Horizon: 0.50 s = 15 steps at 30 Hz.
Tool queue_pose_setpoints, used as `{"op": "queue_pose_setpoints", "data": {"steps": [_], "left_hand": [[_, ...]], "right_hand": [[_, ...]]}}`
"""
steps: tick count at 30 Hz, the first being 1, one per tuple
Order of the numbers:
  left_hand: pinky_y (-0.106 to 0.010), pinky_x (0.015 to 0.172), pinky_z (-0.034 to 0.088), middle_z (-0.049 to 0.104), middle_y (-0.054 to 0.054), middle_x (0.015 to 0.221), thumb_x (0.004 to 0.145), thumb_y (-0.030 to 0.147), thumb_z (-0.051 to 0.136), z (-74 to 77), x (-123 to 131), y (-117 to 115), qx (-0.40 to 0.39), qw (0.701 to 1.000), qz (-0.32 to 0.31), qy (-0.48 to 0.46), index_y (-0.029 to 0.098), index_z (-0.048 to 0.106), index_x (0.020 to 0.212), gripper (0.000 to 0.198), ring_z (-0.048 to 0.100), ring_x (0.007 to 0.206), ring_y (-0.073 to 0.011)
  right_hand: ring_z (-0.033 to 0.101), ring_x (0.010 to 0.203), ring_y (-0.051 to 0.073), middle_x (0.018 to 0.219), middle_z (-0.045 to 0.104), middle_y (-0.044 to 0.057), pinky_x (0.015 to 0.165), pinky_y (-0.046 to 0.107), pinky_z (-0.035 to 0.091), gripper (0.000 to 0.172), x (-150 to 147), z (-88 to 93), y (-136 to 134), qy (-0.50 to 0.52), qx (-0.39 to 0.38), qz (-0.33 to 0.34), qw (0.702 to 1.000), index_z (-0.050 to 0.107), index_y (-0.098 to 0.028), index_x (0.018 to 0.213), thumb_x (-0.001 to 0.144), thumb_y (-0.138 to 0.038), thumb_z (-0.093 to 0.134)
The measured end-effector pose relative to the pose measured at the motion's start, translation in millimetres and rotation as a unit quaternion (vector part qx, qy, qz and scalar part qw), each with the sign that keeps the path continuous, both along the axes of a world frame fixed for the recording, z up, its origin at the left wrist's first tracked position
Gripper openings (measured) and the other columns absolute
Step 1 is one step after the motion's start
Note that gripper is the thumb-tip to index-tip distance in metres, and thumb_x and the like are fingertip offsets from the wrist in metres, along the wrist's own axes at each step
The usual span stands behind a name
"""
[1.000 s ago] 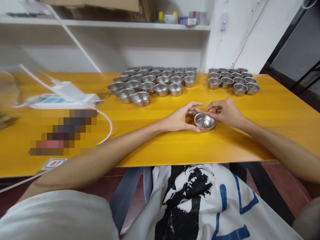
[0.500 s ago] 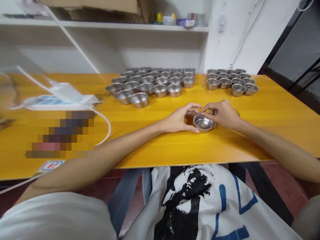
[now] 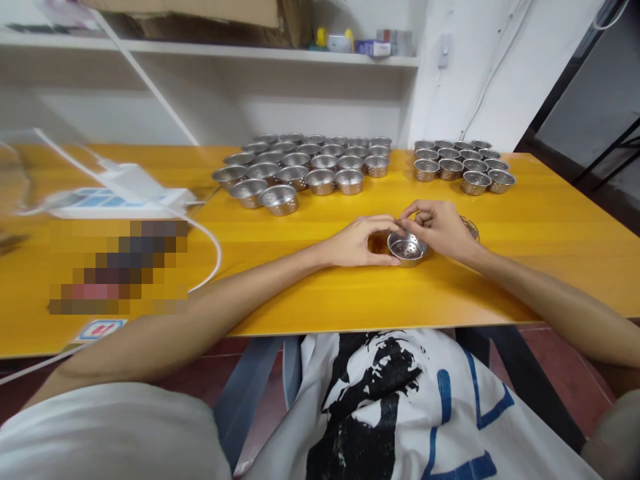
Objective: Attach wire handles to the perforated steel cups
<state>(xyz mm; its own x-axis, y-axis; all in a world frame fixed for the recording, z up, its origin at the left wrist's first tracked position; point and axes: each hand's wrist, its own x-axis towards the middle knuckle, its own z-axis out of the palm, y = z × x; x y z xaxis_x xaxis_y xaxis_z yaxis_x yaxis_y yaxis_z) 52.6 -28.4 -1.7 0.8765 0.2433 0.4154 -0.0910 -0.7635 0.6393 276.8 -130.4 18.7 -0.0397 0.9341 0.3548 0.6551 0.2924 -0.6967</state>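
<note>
A small perforated stainless-steel strainer cup (image 3: pixel 407 248) stands upright on the yellow table in front of me. From its left side, my left hand (image 3: pixel 357 241) holds it, with the thumb at the near wall and the fingers at the far rim. My right hand (image 3: pixel 436 225) is closed in a pinch above the cup's far rim, close to my left fingertips; what is between its fingers is too small to make out. A thin bit of wire shows at the cup's right side. Partly hidden behind my right wrist lies a round metal piece (image 3: pixel 470 230).
Several perforated cups (image 3: pixel 323 181) stand in rows at the back middle, and another group (image 3: pixel 476 182) at the back right. A white power strip (image 3: pixel 120 203) with cables (image 3: pixel 218 243) lies on the left. A shelf (image 3: pixel 250 52) runs behind the table (image 3: pixel 300 300).
My right hand has shifted slightly left over the cup's rim, and my left fingers have straightened. More of the round metal piece behind my right wrist shows.
</note>
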Motion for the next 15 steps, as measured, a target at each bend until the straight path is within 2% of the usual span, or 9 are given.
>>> {"op": "queue_pose_setpoints", "data": {"steps": [4,7,9,11,13,15], "left_hand": [[-0.045,0.11,0.057,0.08,-0.013,0.134,0.083,0.053,0.097,1.6,-0.3,-0.7,-0.009,1.0,-0.012,0.002,0.023,0.083,0.126,0.054,0.077,0.122,-0.0309],[-0.043,0.11,0.058,0.081,-0.013,0.134,0.084,0.05,0.097,2.4,-0.9,0.9,-0.025,0.999,-0.029,0.011,0.022,0.084,0.127,0.053,0.078,0.122,-0.0304],[-0.043,0.11,0.058,0.081,-0.013,0.134,0.085,0.047,0.096,2.5,-1.2,2.6,-0.041,0.998,-0.044,0.016,0.022,0.083,0.129,0.053,0.078,0.122,-0.0299],[-0.044,0.11,0.058,0.08,-0.014,0.135,0.084,0.044,0.097,1.7,-1.3,4.3,-0.055,0.997,-0.054,0.016,0.022,0.082,0.132,0.054,0.078,0.123,-0.03],[-0.045,0.11,0.058,0.08,-0.014,0.135,0.081,0.044,0.099,-0.3,-1.3,5.8,-0.065,0.996,-0.052,0.017,0.022,0.081,0.133,0.059,0.077,0.123,-0.0301],[-0.045,0.111,0.058,0.079,-0.014,0.135,0.078,0.045,0.102,-2.7,-1.2,6.7,-0.074,0.996,-0.042,0.02,0.022,0.08,0.132,0.063,0.077,0.123,-0.0298]], "right_hand": [[0.057,0.057,0.013,0.069,0.07,0.001,0.057,0.027,0.042,0.047,5.2,5.9,-3.8,0.048,-0.038,0.066,0.996,0.077,-0.019,0.091,0.099,-0.065,0.072],[0.053,0.051,0.011,0.077,0.077,0.004,0.054,0.028,0.042,0.06,16.8,16.4,-9.3,0.064,-0.083,0.147,0.984,0.079,-0.018,0.088,0.103,-0.074,0.066],[0.056,0.054,0.011,0.084,0.082,0.006,0.056,0.028,0.045,0.061,24.9,22.5,-11.9,0.062,-0.11,0.191,0.973,0.084,-0.018,0.096,0.102,-0.076,0.066],[0.067,0.066,0.015,0.091,0.085,0.008,0.063,0.029,0.05,0.057,30.2,25.7,-12.6,0.048,-0.119,0.214,0.968,0.088,-0.019,0.104,0.098,-0.074,0.074],[0.074,0.079,0.019,0.093,0.086,0.008,0.072,0.03,0.054,0.053,31.2,25.5,-11.4,0.031,-0.111,0.223,0.968,0.089,-0.019,0.104,0.094,-0.071,0.08],[0.075,0.081,0.02,0.09,0.085,0.008,0.075,0.03,0.054,0.051,29.1,22.6,-9.6,0.012,-0.098,0.227,0.969,0.089,-0.019,0.099,0.093,-0.069,0.082]]}}
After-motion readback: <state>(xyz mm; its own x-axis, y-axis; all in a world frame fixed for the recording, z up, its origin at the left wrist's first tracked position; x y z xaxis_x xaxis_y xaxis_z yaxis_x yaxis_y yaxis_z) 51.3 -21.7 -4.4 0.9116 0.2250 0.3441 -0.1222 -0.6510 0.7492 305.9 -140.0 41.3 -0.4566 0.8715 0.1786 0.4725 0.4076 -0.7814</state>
